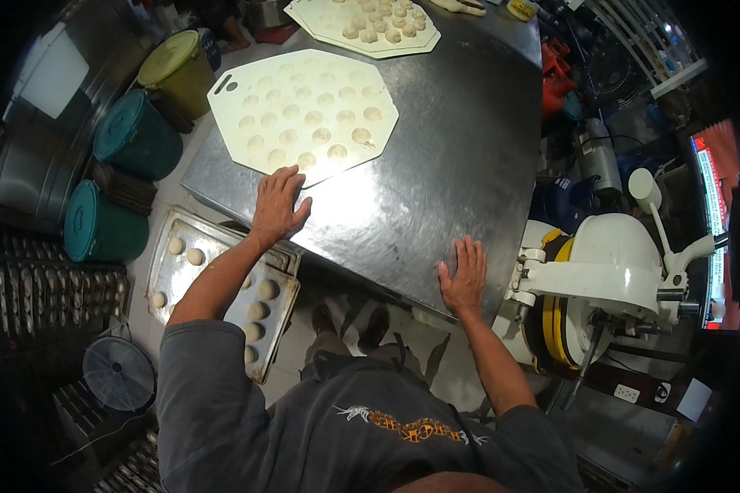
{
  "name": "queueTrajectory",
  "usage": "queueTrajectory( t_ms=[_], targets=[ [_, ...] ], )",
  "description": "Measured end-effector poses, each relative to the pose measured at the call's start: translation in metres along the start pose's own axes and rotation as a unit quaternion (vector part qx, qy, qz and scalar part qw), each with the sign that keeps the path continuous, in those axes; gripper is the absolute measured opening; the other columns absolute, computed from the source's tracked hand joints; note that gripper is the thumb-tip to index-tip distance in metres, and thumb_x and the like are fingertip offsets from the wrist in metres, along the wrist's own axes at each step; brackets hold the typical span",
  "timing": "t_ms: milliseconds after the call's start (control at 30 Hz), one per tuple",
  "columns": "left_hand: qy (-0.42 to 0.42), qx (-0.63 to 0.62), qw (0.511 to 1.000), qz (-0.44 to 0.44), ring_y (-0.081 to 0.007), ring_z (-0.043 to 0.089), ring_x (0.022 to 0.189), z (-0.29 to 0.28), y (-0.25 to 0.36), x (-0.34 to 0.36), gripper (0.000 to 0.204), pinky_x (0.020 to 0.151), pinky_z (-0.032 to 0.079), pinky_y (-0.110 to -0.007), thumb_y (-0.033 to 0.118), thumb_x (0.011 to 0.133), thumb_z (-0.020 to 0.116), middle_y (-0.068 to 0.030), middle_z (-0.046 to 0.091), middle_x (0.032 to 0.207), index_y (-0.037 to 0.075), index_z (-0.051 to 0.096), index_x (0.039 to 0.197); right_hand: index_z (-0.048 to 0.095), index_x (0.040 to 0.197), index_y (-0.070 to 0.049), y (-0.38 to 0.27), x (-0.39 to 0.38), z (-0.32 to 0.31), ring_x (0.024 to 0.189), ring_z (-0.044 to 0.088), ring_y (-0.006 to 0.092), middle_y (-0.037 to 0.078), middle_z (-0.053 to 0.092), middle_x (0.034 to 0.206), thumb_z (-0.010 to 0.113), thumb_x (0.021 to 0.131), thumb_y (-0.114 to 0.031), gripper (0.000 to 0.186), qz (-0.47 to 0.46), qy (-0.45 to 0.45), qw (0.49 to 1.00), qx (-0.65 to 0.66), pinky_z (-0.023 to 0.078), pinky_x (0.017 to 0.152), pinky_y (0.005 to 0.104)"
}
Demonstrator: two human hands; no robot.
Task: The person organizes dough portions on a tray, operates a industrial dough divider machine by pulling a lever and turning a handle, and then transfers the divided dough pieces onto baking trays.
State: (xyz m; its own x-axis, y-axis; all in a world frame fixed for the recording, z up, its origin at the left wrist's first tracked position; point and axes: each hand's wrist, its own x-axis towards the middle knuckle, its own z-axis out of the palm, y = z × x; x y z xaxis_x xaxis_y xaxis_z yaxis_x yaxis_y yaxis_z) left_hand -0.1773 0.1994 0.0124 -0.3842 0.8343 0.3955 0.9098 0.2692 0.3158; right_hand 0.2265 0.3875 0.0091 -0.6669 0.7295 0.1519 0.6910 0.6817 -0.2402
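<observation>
Fingers (286, 178) nearly together, the left hand (276, 207) touched the cream octagonal board's (304, 107) near edge, perhaps steadying it on the grey metal table (460, 123), where the right hand (466, 281), fingers slightly spread, seemingly leaned.

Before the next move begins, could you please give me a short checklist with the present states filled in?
1. Left hand at near board: ok, fingertips at its near edge.
2. Right hand free: ok, flat on the table.
3. Dough pieces on far board: ok, grouped there.
4. Tray fully visible: not ok, left forearm covers part.
5. Mixer switched off: cannot tell.
</observation>
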Motion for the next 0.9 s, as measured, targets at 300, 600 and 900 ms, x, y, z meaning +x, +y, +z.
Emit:
queueTrajectory(
  t_ms=[300, 600, 900],
  targets=[
    [-0.003, 0.002, 1.0, -0.003, -0.0312, 0.044, 0.134, 0.002, -0.0029, -0.0007, 0.047, 0.112, 0.031, -0.048, 0.029, 0.087, 0.069, -0.0132, 0.052, 0.14, 0.007, 0.056, 0.127, 0.045, 0.15, -0.008, -0.0017, -0.0009, -0.0006, 0.151, 0.026, 0.0375, 0.015, 0.037, 0.16, 0.061, 0.094, -0.038, 0.065, 0.009, -0.007, 1.0, 0.0, 0.017, 0.124, 0.0523],
    [-0.019, -0.002, 1.0, -0.014, -0.0338, 0.042, 0.136, 0.0034, -0.0018, -0.0003, 0.052, 0.114, 0.031, -0.049, 0.027, 0.085, 0.071, -0.0146, 0.051, 0.143, 0.007, 0.055, 0.131, 0.043, 0.151, -0.008, -0.0023, -0.0003, -0.0046, 0.152, 0.023, 0.0369, 0.015, 0.034, 0.161, 0.06, 0.095, -0.039, 0.066, 0.017, -0.022, 1.0, 0.007, 0.015, 0.125, 0.0516],
    [-0.021, -0.003, 1.0, -0.016, -0.0339, 0.043, 0.136, 0.0044, -0.0008, 0.0003, 0.052, 0.114, 0.03, -0.049, 0.025, 0.085, 0.072, -0.014, 0.051, 0.143, 0.007, 0.055, 0.13, 0.043, 0.151, -0.008, 0.0005, 0.0017, -0.0035, 0.151, 0.024, 0.0376, 0.017, 0.034, 0.161, 0.06, 0.095, -0.038, 0.067, 0.012, -0.016, 1.0, 0.001, 0.015, 0.125, 0.0524]
  ],
)
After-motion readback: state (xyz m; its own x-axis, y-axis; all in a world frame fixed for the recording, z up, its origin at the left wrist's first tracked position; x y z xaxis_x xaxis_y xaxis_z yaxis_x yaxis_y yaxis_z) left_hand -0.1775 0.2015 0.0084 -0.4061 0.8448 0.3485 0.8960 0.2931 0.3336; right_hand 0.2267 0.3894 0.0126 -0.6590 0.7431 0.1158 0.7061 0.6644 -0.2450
